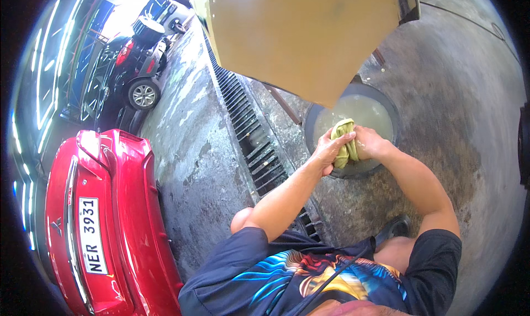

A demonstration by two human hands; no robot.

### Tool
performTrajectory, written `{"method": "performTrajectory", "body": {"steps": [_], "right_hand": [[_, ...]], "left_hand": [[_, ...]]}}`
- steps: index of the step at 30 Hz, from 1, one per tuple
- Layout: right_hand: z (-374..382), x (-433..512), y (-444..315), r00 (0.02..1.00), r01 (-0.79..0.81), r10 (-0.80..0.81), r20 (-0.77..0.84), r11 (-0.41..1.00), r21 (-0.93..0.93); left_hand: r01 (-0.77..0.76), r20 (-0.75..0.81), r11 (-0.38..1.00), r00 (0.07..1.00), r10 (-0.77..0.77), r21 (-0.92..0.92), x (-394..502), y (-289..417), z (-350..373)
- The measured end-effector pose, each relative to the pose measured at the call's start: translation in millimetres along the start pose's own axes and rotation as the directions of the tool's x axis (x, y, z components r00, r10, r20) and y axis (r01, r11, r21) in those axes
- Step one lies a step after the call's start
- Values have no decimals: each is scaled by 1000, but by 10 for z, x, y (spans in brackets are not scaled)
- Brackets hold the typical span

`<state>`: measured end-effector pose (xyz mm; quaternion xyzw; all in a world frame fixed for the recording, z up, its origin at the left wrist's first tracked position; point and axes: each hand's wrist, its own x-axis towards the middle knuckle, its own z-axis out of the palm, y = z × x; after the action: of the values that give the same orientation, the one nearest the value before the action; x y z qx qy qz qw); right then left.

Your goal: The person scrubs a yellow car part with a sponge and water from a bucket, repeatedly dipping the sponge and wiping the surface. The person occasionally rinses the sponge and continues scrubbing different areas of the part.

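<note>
A wet, folded yellow-green cloth (343, 148) is bunched between my two hands. My left hand (328, 149) grips it from the left, with the thumb across its front. On the other side, my right hand (368, 142) closes around the cloth, and its fingertips are partly hidden. Both hands are above a round dark bucket (394, 109) on the floor. Cloudy pale water (368, 109) fills much of the bucket. A large tan panel (302, 34) hangs over the bucket's far edge and hides part of it.
A metal drain grate (244, 117) runs along the wet concrete floor (190, 162) left of the bucket. A red car's rear (136, 216) stands close at left. Behind it is a dark vehicle (112, 80). Metal bars (283, 104) show below the panel. A thin cable (459, 17) lies at upper right.
</note>
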<state>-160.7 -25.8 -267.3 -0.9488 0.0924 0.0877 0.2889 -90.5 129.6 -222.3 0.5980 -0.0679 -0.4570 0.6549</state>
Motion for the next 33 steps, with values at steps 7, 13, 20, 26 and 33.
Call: {"method": "performTrajectory", "body": {"steps": [7,13,20,26,33], "right_hand": [[-568,-51,282,980,-31,7,-200,992,-119],[-829,-177,439,994,58,-109,9,588,807],[-880,-190,57,942,297,-312,-123,604,739],[-1011,-219,-74,916,301,-369,-158,371,878],[-916,-177,-28,904,310,-372,-209,238,920]], "left_hand": [[-33,-27,986,999,38,166,-173,212,-62],[-449,240,717,893,381,533,-687,864,280],[-867,390,237,421,819,439,-687,2195,1000],[-458,480,-570,-308,821,682,-287,2978,1621],[192,932,-919,53,359,343,378,2689,1907]]}}
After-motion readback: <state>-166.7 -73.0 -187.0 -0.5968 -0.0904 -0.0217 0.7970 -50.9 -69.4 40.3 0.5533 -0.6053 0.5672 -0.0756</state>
